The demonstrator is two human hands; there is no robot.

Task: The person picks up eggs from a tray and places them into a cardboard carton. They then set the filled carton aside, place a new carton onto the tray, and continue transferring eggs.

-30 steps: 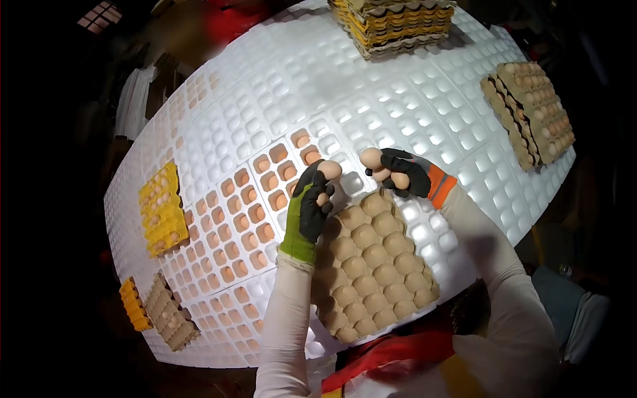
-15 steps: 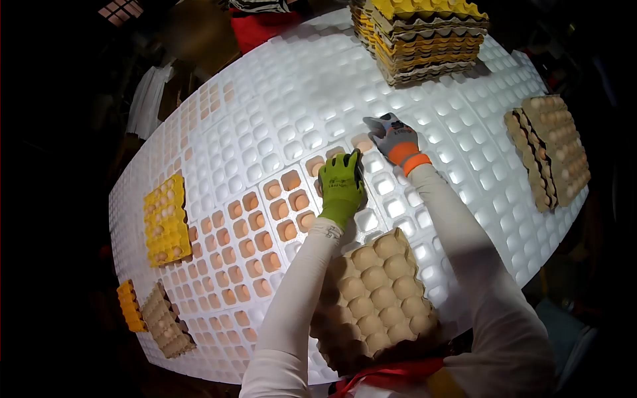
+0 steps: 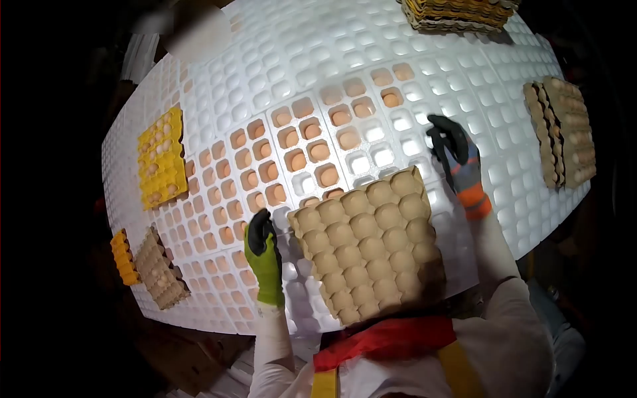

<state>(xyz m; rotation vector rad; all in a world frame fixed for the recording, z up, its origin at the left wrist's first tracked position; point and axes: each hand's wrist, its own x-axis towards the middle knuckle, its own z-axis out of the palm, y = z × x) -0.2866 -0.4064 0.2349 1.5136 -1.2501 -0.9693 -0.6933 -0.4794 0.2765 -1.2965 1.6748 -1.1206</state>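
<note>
A brown egg tray [image 3: 368,249] full of eggs lay at the near edge of the worktop [image 3: 464,73], right in front of the person. The left hand [image 3: 263,249], in a green and black glove, rested just beside the tray's left edge, fingers curled loosely and holding nothing. The right hand [image 3: 458,159], in a black, grey and orange glove, hung just beyond the tray's far right corner, fingers bent and empty. The worktop was a white grid of square cells; eggs [image 3: 312,149] filled many cells beyond the tray and to its left. A yellow tray [image 3: 159,159] lay near the left edge, stacked brown trays [image 3: 564,129] near the right edge, and another stack [image 3: 458,12] at the far edge.
</note>
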